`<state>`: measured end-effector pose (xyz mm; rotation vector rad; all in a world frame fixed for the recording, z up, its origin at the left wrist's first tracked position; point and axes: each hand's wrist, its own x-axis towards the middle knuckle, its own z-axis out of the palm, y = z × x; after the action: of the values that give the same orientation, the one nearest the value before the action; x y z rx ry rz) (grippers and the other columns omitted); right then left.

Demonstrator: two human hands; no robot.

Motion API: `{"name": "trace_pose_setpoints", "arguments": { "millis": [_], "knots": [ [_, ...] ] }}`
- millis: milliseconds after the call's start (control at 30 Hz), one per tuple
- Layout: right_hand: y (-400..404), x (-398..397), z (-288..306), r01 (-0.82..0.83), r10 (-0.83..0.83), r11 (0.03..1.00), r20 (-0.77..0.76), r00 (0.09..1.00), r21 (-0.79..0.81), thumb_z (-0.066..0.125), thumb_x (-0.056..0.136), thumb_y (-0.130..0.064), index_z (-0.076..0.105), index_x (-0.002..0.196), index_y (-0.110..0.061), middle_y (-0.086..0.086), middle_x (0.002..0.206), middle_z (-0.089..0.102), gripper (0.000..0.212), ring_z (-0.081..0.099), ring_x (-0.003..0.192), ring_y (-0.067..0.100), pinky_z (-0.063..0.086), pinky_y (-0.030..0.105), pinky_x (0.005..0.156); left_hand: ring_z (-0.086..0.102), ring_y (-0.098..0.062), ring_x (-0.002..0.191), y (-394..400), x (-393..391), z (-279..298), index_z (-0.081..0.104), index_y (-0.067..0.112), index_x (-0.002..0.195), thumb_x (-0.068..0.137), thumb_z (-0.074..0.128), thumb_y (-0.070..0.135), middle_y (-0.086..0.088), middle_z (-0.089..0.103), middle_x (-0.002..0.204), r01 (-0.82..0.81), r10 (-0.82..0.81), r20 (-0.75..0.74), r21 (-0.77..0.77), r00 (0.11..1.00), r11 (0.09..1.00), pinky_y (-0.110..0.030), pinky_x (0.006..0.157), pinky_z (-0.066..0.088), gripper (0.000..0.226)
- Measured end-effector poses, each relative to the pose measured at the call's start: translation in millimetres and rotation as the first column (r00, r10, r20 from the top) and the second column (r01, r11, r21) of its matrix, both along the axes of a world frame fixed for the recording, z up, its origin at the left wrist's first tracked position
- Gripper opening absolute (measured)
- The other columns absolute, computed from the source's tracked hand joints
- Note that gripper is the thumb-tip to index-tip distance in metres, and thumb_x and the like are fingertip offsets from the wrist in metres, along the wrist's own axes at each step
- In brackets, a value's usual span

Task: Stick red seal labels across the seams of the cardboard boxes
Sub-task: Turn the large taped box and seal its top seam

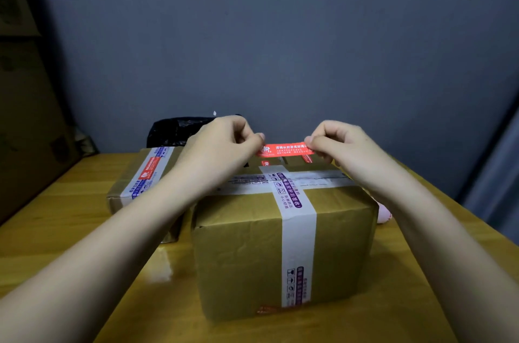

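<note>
A red seal label (285, 149) with white print is stretched flat in the air above the far part of a tall cardboard box (241, 252). My left hand (224, 143) pinches its left end and my right hand (339, 143) pinches its right end. The box is crossed by white printed tape (297, 219), and a small red label (306, 158) sits on its top near the far edge. A lower cardboard box (126, 188) stands behind it to the left, with a red label (150, 167) stuck on its taped seam.
Both boxes stand on a wooden table (70, 230). A black plastic bag (177, 130) lies at the back against the grey wall. Something pink (383, 213) peeks out right of the tall box. Stacked cardboard (25, 117) rises at the far left.
</note>
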<state>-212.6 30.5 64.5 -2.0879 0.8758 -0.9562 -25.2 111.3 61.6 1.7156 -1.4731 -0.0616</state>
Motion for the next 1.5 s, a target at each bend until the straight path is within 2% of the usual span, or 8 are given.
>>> {"name": "trace_pose_setpoints", "arguments": {
  "millis": [100, 267, 400, 633, 933, 1033, 1333, 1500],
  "knots": [
    [-4.8, 2.9, -2.6, 0.015, -0.02, 0.999, -0.158, 0.987, -0.036, 0.057, 0.092, -0.024, 0.053, 0.07, -0.013, 0.0, 0.069, 0.051, 0.025, 0.041, 0.062, 0.007, 0.032, 0.024, 0.064, 0.052, -0.013, 0.066, -1.6, -4.4, -2.0, 0.055, 0.02, 0.067, 0.088, 0.056, 0.041, 0.01, 0.056, 0.061, -0.066, 0.05, 0.175, 0.083, 0.983, 0.994, -0.031, 0.068, 0.036, 0.03],
    [-9.4, 5.9, -6.7, 0.014, -0.039, 0.997, -0.336, 0.941, -0.077, 0.054, 0.095, -0.028, 0.05, 0.07, -0.014, -0.017, 0.053, 0.053, 0.028, 0.048, 0.056, -0.009, 0.029, 0.011, 0.06, 0.049, -0.014, 0.074, -4.8, -5.6, -6.8, 0.05, 0.023, 0.069, 0.09, 0.05, 0.042, 0.011, 0.052, 0.07, -0.135, 0.063, 0.414, 0.147, 0.908, 0.98, -0.031, 0.074, 0.03, 0.028],
    [-10.3, 6.9, -8.8, 0.013, -0.077, 0.99, -0.455, 0.887, -0.142, 0.054, 0.092, -0.033, 0.054, 0.072, -0.015, -0.004, 0.07, 0.056, 0.027, 0.049, 0.069, 0.012, 0.037, 0.031, 0.066, 0.056, -0.017, 0.09, -4.5, -6.8, -6.9, 0.053, 0.027, 0.077, 0.091, 0.045, 0.044, 0.008, 0.055, 0.09, -0.158, 0.042, 0.523, 0.181, 0.851, 0.971, -0.033, 0.083, 0.033, 0.023],
    [-6.0, 7.5, -12.3, 0.007, -0.179, 0.948, -0.516, 0.838, -0.317, 0.051, 0.093, -0.036, 0.054, 0.079, -0.016, -0.008, 0.066, 0.052, 0.025, 0.046, 0.064, 0.007, 0.03, 0.026, 0.055, 0.057, -0.021, 0.094, -5.4, -11.6, -8.3, 0.056, 0.026, 0.087, 0.093, 0.04, 0.044, 0.002, 0.056, 0.099, -0.231, 0.066, 0.661, 0.166, 0.747, 0.959, -0.039, 0.093, 0.036, 0.025],
    [-8.6, 7.4, -15.7, -0.059, -0.202, 0.905, -0.549, 0.811, -0.42, 0.049, 0.093, -0.033, 0.052, 0.08, -0.019, -0.011, 0.073, 0.05, 0.019, 0.048, 0.074, 0.01, 0.029, 0.024, 0.057, 0.056, -0.022, 0.097, -6.7, -15.9, -11.8, 0.054, 0.025, 0.089, 0.093, 0.038, 0.044, 0.0, 0.056, 0.102, -0.265, 0.057, 0.709, 0.186, 0.703, 0.946, -0.039, 0.093, 0.035, 0.026],
    [-6.4, 7.4, -17.2, -0.07, -0.23, 0.877, -0.544, 0.807, -0.475, 0.048, 0.093, -0.033, 0.049, 0.079, -0.019, -0.01, 0.076, 0.05, 0.02, 0.05, 0.081, 0.016, 0.028, 0.029, 0.067, 0.056, -0.022, 0.097, -5.4, -17.0, -12.4, 0.046, 0.027, 0.084, 0.093, 0.037, 0.045, -0.001, 0.055, 0.103, -0.271, 0.063, 0.713, 0.182, 0.698, 0.945, -0.039, 0.093, 0.035, 0.022],
    [-6.4, 3.0, -21.6, -0.002, -0.277, 0.868, -0.487, 0.828, -0.496, 0.053, 0.09, -0.041, 0.046, 0.079, -0.023, -0.012, 0.073, 0.048, 0.023, 0.048, 0.078, 0.012, 0.029, 0.028, 0.07, 0.056, -0.02, 0.097, -3.8, -9.0, -18.5, 0.048, 0.026, 0.09, 0.09, 0.04, 0.052, 0.003, 0.056, 0.1, -0.224, 0.068, 0.628, 0.174, 0.776, 0.959, -0.039, 0.091, 0.038, 0.027],
    [-11.9, -8.3, -21.3, 0.018, -0.18, 0.941, -0.455, 0.872, -0.339, 0.057, 0.09, -0.027, 0.051, 0.091, -0.025, -0.009, 0.079, 0.055, 0.007, 0.046, 0.071, 0.004, 0.031, 0.02, 0.06, 0.057, -0.015, 0.094, 4.7, 1.0, -18.0, 0.052, 0.031, 0.092, 0.09, 0.05, 0.041, 0.01, 0.053, 0.094, -0.102, 0.015, 0.508, 0.142, 0.861, 0.985, -0.031, 0.08, 0.037, 0.01]
  ]
}}
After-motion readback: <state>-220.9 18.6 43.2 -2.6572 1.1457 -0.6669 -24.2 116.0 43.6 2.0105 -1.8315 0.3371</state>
